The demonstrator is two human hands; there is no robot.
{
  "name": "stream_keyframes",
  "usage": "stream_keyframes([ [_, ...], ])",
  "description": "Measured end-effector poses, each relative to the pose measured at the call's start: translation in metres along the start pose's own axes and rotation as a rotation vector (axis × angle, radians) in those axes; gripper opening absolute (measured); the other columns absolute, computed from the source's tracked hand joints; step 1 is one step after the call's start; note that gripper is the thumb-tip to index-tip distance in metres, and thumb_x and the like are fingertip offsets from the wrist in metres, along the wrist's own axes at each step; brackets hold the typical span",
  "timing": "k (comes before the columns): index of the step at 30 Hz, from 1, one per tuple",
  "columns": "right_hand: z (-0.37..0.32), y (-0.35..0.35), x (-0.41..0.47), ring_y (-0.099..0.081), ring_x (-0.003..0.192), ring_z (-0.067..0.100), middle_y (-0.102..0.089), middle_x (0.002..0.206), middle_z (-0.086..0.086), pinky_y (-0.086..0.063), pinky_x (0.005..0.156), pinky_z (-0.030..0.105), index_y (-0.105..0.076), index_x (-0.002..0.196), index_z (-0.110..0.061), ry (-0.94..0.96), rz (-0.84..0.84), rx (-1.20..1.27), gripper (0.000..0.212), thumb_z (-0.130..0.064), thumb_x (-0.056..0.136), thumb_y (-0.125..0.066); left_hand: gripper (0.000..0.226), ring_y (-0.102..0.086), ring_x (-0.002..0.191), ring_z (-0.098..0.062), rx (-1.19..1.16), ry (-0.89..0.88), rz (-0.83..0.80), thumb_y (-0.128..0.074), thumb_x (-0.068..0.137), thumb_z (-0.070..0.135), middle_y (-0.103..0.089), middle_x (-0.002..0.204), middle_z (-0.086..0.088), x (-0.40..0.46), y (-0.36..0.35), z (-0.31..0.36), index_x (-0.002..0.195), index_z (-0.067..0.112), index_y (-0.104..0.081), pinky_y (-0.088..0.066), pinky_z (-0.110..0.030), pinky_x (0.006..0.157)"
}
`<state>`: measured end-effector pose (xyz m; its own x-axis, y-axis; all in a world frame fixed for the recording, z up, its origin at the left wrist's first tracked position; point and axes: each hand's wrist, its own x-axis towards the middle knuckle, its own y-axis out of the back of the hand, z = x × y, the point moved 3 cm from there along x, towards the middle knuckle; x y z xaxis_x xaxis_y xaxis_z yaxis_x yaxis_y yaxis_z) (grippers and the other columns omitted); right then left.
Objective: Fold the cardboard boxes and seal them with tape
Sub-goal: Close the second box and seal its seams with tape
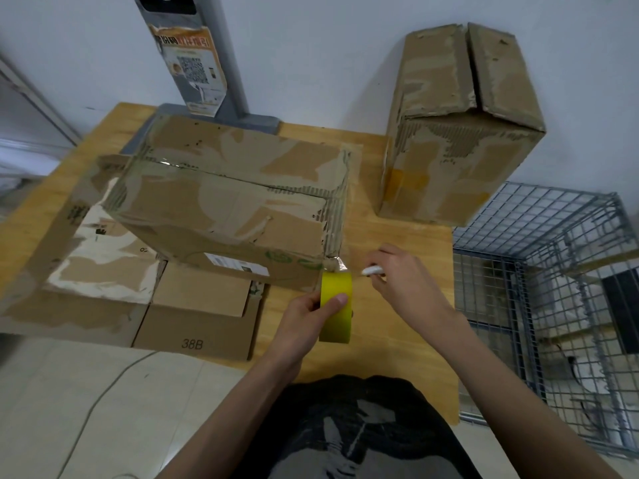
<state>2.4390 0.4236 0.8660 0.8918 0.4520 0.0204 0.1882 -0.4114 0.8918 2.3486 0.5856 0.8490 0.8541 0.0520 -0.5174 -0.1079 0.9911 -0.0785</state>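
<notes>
A worn, folded cardboard box (228,205) lies on the wooden table (390,305), with clear tape along its top seam. My left hand (311,316) grips a yellow tape roll (337,299) held on edge at the box's near right corner. A strip of clear tape (337,264) runs from the roll up to that corner. Just right of the strip, my right hand (401,281) pinches a small white cutter (373,270). Its tip points left toward the tape.
A second folded box (460,129) stands at the table's back right by the wall. Flattened cardboard (93,267) and a sheet marked 38B (197,326) lie at the left front. A wire cage bin (553,305) stands to the right. A grey post (207,57) rises behind.
</notes>
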Motion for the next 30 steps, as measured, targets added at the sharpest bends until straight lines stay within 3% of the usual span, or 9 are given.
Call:
stream_keyframes([
  [5,0.081,-0.062,-0.027,-0.064,0.088,0.021,-0.059,0.093,0.001,-0.047,0.064,0.026,-0.066,0.089,-0.02,-0.363,-0.226,0.013,0.012,-0.009,0.09,-0.069,0.022,-0.07,0.076,-0.002,0.008,0.014,-0.02,-0.064,0.097,0.027,-0.077,0.085,0.006,0.001,-0.001,0.001,0.106,0.01,-0.074,-0.051,-0.013,0.062],
  [9,0.117,-0.119,-0.066,-0.063,0.068,0.017,-0.068,0.089,0.008,-0.051,0.057,0.03,-0.062,0.088,-0.02,-0.558,-0.353,0.111,0.009,-0.014,0.094,-0.065,0.016,-0.07,0.077,-0.001,0.035,0.019,-0.031,-0.063,0.097,0.028,-0.077,0.085,0.009,0.002,-0.002,0.0,0.1,0.015,-0.074,-0.052,-0.012,0.062],
  [12,0.128,-0.138,-0.083,-0.054,0.063,0.012,-0.064,0.089,0.009,-0.044,0.056,0.029,-0.064,0.087,-0.016,-0.646,-0.353,0.155,0.009,-0.009,0.093,-0.062,0.016,-0.071,0.077,-0.002,0.05,0.036,-0.041,-0.064,0.097,0.028,-0.078,0.086,0.008,0.003,-0.003,-0.001,0.1,0.016,-0.074,-0.053,-0.013,0.062],
  [14,0.13,-0.142,-0.085,-0.058,0.077,0.017,-0.062,0.102,0.012,-0.044,0.063,0.028,-0.071,0.101,-0.011,-0.663,-0.346,0.139,0.012,-0.009,0.091,-0.064,0.016,-0.071,0.078,-0.002,0.069,0.047,-0.043,-0.063,0.097,0.028,-0.077,0.087,0.008,0.004,-0.003,-0.002,0.099,0.017,-0.074,-0.053,-0.014,0.063],
  [16,0.122,-0.133,-0.08,-0.059,0.104,0.027,-0.058,0.118,0.012,-0.048,0.082,0.031,-0.07,0.119,-0.016,-0.647,-0.226,0.169,0.028,-0.014,0.091,-0.068,0.017,-0.07,0.08,-0.003,0.091,0.058,-0.044,-0.063,0.097,0.03,-0.077,0.089,0.007,0.006,-0.002,-0.002,0.099,0.017,-0.074,-0.052,-0.014,0.064],
  [19,0.076,-0.087,-0.057,-0.065,0.1,0.022,-0.065,0.11,0.003,-0.053,0.08,0.031,-0.073,0.115,-0.023,-0.655,0.057,0.722,0.018,-0.026,0.099,-0.064,0.021,-0.07,0.087,-0.008,0.114,0.067,-0.045,-0.063,0.097,0.032,-0.077,0.096,0.004,0.009,-0.001,-0.002,0.103,0.016,-0.075,-0.052,-0.017,0.069],
  [22,0.02,-0.047,-0.034,-0.071,0.089,0.021,-0.069,0.11,0.004,-0.06,0.073,0.033,-0.073,0.115,-0.025,-0.666,-0.012,1.25,0.027,-0.042,0.095,-0.067,0.023,-0.07,0.098,-0.017,0.114,0.065,-0.058,-0.063,0.096,0.033,-0.077,0.102,0.001,0.013,-0.001,-0.003,0.107,0.016,-0.075,-0.052,-0.029,0.083],
  [25,-0.007,-0.036,-0.02,-0.071,0.087,0.02,-0.071,0.107,0.008,-0.059,0.069,0.031,-0.077,0.101,-0.025,-0.609,-0.08,1.292,0.015,-0.037,0.091,-0.073,0.023,-0.069,0.105,-0.024,0.131,0.042,-0.049,-0.063,0.096,0.034,-0.077,0.104,-0.001,0.015,0.0,-0.005,0.107,0.017,-0.076,-0.051,-0.04,0.092],
  [30,-0.009,-0.048,-0.011,-0.069,0.082,0.02,-0.071,0.088,0.008,-0.057,0.064,0.029,-0.075,0.097,-0.002,-0.714,-0.026,1.36,0.01,-0.009,0.089,-0.074,0.018,-0.068,0.1,-0.023,0.186,0.027,-0.023,-0.065,0.095,0.033,-0.076,0.1,-0.003,0.015,0.002,-0.008,0.102,0.021,-0.076,-0.05,-0.024,0.076],
])
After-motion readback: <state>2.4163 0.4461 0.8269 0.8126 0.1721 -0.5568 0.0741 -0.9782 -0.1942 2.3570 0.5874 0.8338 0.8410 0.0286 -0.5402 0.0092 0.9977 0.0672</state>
